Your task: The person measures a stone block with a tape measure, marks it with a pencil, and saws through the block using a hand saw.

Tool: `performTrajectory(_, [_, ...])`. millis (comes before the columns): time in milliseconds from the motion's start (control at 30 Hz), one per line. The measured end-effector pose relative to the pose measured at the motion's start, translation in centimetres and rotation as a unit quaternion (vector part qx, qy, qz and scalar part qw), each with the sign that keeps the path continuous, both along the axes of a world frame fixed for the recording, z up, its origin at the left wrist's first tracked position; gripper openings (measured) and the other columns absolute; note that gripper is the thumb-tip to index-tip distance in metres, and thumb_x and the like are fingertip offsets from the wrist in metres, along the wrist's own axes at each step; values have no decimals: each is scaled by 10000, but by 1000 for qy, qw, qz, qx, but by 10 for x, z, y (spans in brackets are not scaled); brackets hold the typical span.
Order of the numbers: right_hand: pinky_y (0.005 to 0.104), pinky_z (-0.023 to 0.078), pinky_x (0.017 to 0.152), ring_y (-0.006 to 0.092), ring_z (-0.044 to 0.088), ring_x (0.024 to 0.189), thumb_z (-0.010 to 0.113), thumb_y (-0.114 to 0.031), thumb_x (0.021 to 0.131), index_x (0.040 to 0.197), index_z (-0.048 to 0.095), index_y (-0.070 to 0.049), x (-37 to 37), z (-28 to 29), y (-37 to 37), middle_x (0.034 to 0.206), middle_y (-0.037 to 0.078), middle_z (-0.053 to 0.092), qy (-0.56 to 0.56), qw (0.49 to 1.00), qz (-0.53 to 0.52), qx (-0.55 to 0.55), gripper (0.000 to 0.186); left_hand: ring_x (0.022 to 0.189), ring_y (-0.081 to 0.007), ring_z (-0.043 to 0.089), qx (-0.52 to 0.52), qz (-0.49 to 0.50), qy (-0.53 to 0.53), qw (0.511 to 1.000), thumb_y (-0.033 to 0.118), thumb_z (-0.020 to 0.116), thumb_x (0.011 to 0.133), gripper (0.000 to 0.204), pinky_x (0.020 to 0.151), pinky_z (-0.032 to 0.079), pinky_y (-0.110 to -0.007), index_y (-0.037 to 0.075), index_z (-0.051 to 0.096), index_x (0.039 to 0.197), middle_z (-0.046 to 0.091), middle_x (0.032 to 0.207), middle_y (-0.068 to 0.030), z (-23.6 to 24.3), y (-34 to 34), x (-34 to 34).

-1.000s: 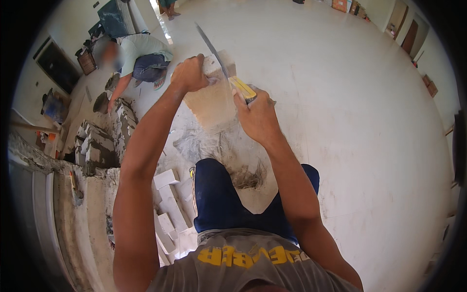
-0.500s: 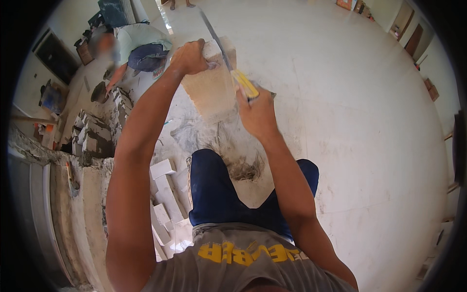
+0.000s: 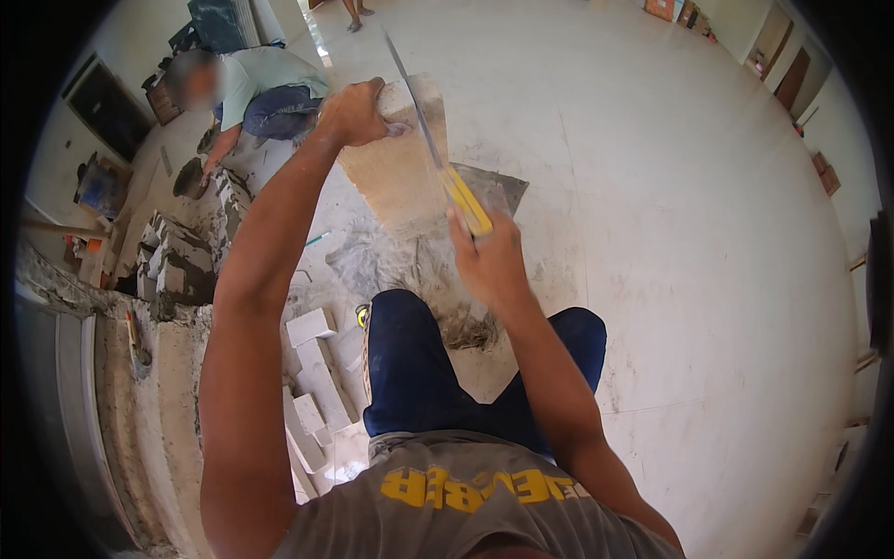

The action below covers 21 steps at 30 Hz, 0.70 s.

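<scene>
- The left hand [image 3: 352,112], in the upper middle of the frame, has its grip wrapped tight over the top edge of a slab [image 3: 396,168], holding it raised and tilted above the floor.
- The right hand [image 3: 489,261], in the centre of the frame, has its grip clenched around the yellow handle of a saw [image 3: 438,149]; the thin blade runs up and left across the slab's face, past its top edge.
- Slab and saw sit just above the centre, between the two hands.
- Below the slab, a grey patch of dust and mortar [image 3: 410,265] lies on the pale floor [image 3: 670,233].
- The person's blue-trousered knees [image 3: 419,373] fill the lower centre.
- White blocks [image 3: 312,373] lie stacked at lower left, beside the left forearm.
- At upper left, another person [image 3: 261,88] crouches by a low block wall [image 3: 186,252], well apart from the slab.
</scene>
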State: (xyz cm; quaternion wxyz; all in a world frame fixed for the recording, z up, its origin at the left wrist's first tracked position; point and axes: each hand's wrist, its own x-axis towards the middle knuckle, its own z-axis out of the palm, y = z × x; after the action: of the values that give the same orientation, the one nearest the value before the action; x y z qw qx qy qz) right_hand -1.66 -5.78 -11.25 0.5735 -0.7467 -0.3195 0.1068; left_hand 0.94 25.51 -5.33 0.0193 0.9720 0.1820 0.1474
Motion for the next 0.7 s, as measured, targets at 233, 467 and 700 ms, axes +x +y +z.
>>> performTrajectory(233, [473, 560, 795, 497, 710, 931, 650, -183, 1034, 1227, 655, 87, -13, -35, -42, 985, 325, 706, -72, 996, -29, 47, 332, 1070, -458, 728, 2, -38, -17, 999, 545, 938, 672, 828, 907, 572, -526, -45, 679, 1193, 751, 1046, -294, -2, -6, 10])
performTrajectory(467, [482, 574, 780, 505, 713, 868, 652, -155, 1027, 1233, 649, 82, -8, -30, -11, 985, 313, 713, -78, 994, -26, 66, 314, 1087, -458, 722, 3, -5, -30, 1000, 537, 932, 685, 807, 927, 572, -513, -46, 685, 1185, 747, 1102, -292, 10, 16, 8])
performTrajectory(700, [478, 581, 799, 503, 719, 918, 650, -151, 1032, 1257, 629, 81, 22, -27, -2, 1008, 328, 704, -110, 994, -14, 14, 324, 1112, -435, 731, -1, -15, 9, 1000, 588, 923, 676, 908, 968, 568, -493, -73, 680, 1248, 749, 1139, -294, 4, 8, 17])
